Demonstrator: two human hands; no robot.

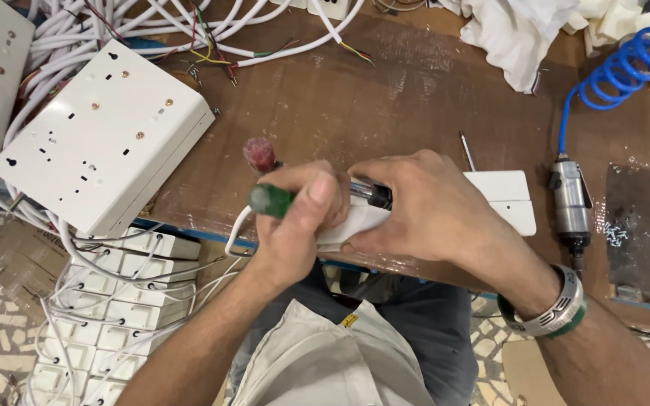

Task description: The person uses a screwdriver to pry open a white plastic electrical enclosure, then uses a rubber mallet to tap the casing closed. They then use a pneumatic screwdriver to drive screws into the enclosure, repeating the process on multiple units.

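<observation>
Our left hand point(295, 218) is clamped on a green-handled screwdriver point(271, 201); our right hand point(423, 210) pins the white plug point(355, 222) just beside it. A slipping tip could jab the right fingers.

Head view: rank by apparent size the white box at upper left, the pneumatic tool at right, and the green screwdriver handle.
1. White box, by far the largest.
2. Pneumatic tool, a mid-sized grey cylinder.
3. Green screwdriver handle, smallest as seen, though the left hand covers part of it, so its full extent is unsure.
</observation>
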